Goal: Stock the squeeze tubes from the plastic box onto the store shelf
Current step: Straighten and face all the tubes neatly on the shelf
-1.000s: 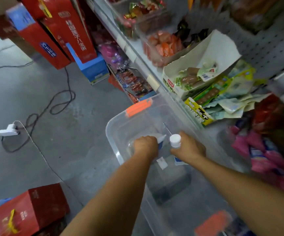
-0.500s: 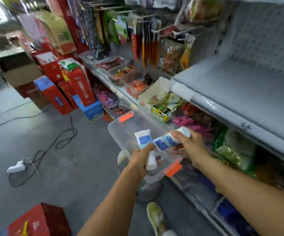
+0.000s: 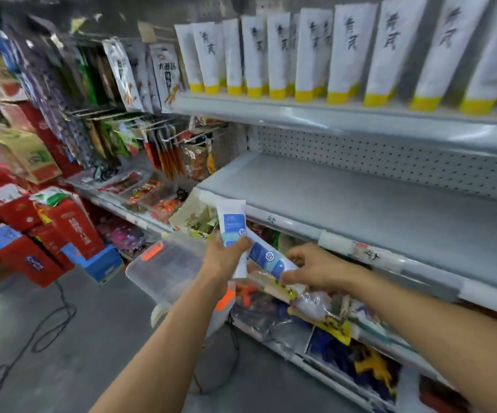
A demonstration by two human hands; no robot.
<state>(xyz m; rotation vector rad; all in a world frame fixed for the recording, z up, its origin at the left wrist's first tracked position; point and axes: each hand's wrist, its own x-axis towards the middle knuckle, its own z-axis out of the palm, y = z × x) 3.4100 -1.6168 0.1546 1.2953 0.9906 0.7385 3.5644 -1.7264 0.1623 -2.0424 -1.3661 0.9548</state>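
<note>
Before the grey shelf point(image 3: 360, 204), the left hand point(image 3: 221, 260) grips an upright tube point(image 3: 231, 226); the right hand point(image 3: 315, 268) holds a slanted tube point(image 3: 268, 257). The plastic box point(image 3: 163, 269) sits below them.

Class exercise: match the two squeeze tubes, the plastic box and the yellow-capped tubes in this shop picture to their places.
1. upright white-and-blue squeeze tube
2. slanted white-and-blue squeeze tube
3. clear plastic box with orange latches
4. white tubes with yellow caps

a. in the right hand
b. in a row on the top grey shelf
c. in the left hand
d. just left of the left hand

Pairs: 1-c, 2-a, 3-d, 4-b
</note>
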